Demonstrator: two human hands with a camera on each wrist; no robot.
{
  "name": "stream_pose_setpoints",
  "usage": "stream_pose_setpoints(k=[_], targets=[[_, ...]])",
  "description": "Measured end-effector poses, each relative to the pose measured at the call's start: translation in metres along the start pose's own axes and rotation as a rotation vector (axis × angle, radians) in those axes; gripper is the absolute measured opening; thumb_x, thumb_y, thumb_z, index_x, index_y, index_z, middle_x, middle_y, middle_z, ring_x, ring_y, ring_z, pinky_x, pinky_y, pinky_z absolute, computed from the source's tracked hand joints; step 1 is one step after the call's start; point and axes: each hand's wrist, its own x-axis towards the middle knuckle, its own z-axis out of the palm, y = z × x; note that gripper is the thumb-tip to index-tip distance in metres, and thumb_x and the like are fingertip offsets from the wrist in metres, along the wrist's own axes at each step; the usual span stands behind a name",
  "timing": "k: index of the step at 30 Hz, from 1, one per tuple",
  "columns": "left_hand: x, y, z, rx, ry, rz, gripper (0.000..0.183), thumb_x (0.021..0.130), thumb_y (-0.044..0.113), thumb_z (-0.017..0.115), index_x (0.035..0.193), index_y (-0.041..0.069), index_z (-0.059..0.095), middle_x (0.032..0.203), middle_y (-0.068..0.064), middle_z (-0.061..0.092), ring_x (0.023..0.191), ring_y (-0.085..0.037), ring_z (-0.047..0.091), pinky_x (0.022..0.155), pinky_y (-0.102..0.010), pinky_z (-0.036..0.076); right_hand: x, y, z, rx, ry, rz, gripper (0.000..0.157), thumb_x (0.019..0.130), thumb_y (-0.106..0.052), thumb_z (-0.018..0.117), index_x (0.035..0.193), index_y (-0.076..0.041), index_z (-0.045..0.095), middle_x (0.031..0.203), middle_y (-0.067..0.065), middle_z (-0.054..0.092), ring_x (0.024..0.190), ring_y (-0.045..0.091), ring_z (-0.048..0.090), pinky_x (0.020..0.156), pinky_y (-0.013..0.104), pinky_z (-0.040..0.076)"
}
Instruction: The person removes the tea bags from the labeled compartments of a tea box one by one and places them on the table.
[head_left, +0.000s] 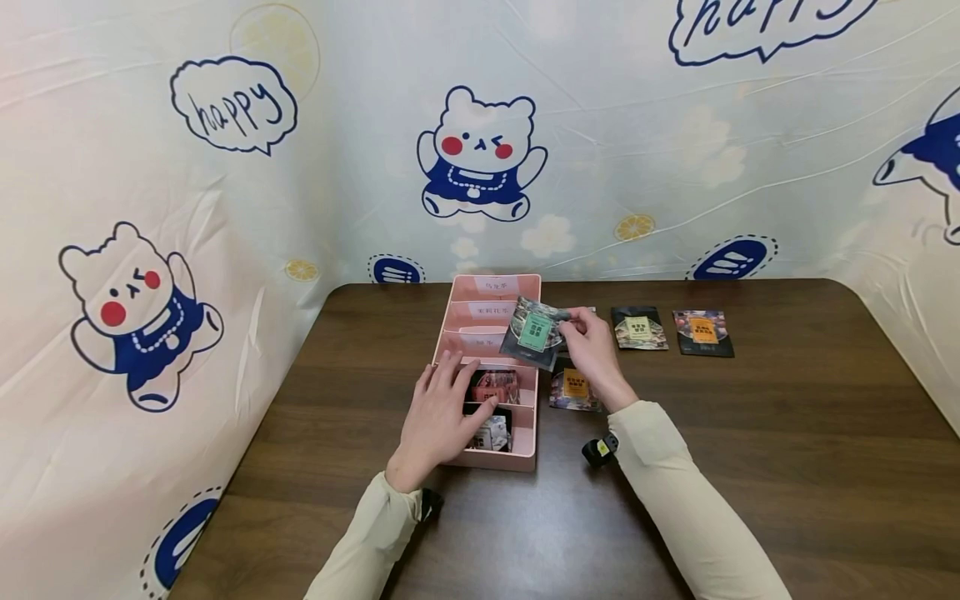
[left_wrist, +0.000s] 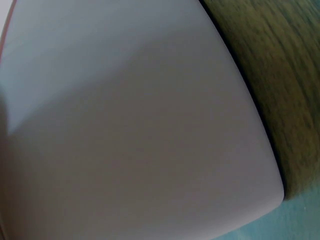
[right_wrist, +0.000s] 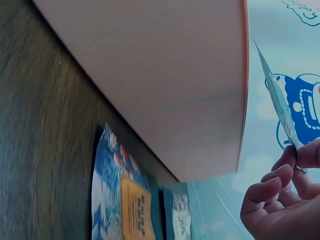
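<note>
My right hand (head_left: 597,357) pinches a dark tea sachet (head_left: 535,332) with a green label by its right edge. It holds the sachet over the right side of a pink compartment box (head_left: 517,461). In the right wrist view, this sachet stands edge-on above the box's rim, between thumb and fingers. My left hand (head_left: 438,414) rests on the box's left side, fingers spread, partly covering the two near compartments. Those contain sachets with a red label (head_left: 497,386) and a white label (head_left: 495,435). The left wrist view shows only the box's pale side wall.
An orange-labelled sachet (head_left: 574,385) lies right of the box. Behind it, another is mostly hidden by the right hand. Farther right lie a pale-labelled sachet (head_left: 638,328) and another orange-labelled one (head_left: 703,332). Paper labels (head_left: 497,286) mark the far compartments. A printed curtain (head_left: 600,133) hangs behind the table.
</note>
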Motion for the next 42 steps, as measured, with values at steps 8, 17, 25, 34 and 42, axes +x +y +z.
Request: stream_pose_setpoints(k=[8, 17, 25, 34, 42], targets=[[0.0, 0.001, 0.0, 0.005, 0.002, 0.001, 0.065, 0.091, 0.058, 0.051, 0.14, 0.014, 0.048, 0.15, -0.016, 0.041, 0.146, -0.033, 0.027, 0.117, -0.055, 0.023, 0.0, 0.005, -0.012, -0.052, -0.014, 0.02, 0.026, 0.096, -0.016, 0.047, 0.114, -0.004, 0.062, 0.092, 0.01, 0.059, 0.072, 0.02, 0.045, 0.064, 0.03, 0.037], [0.0, 0.0, 0.001, 0.005, 0.0, -0.002, 0.065, 0.092, 0.058, 0.05, 0.14, 0.015, 0.047, 0.15, -0.015, 0.04, 0.146, -0.032, 0.027, 0.117, -0.055, 0.022, 0.001, 0.015, -0.027, -0.087, -0.039, 0.045, 0.031, 0.097, -0.015, 0.046, 0.12, 0.0, 0.058, 0.108, 0.017, 0.058, 0.093, 0.026, 0.05, 0.079, 0.032, 0.041], [0.0, 0.0, 0.001, 0.005, 0.012, 0.007, 0.065, 0.092, 0.058, 0.05, 0.14, 0.014, 0.048, 0.149, -0.016, 0.041, 0.146, -0.032, 0.028, 0.116, -0.055, 0.023, 0.004, 0.022, -0.039, -0.117, -0.037, 0.054, 0.03, 0.098, -0.017, 0.045, 0.119, -0.001, 0.058, 0.108, 0.016, 0.058, 0.092, 0.024, 0.05, 0.077, 0.032, 0.041], [0.0, 0.0, 0.001, 0.002, 0.012, 0.001, 0.064, 0.092, 0.058, 0.05, 0.139, 0.015, 0.048, 0.149, -0.016, 0.041, 0.146, -0.032, 0.028, 0.116, -0.055, 0.023, 0.003, 0.022, -0.047, -0.136, -0.004, 0.048, 0.028, 0.097, -0.016, 0.046, 0.115, 0.0, 0.06, 0.095, 0.011, 0.053, 0.086, 0.023, 0.045, 0.073, 0.03, 0.037], [0.0, 0.0, 0.001, 0.0, 0.015, 0.008, 0.064, 0.092, 0.058, 0.05, 0.139, 0.014, 0.048, 0.149, -0.016, 0.042, 0.146, -0.033, 0.029, 0.116, -0.055, 0.023, 0.001, 0.025, -0.06, -0.185, -0.011, 0.048, 0.031, 0.098, -0.017, 0.046, 0.119, 0.001, 0.058, 0.105, 0.016, 0.053, 0.095, 0.026, 0.046, 0.076, 0.032, 0.037]])
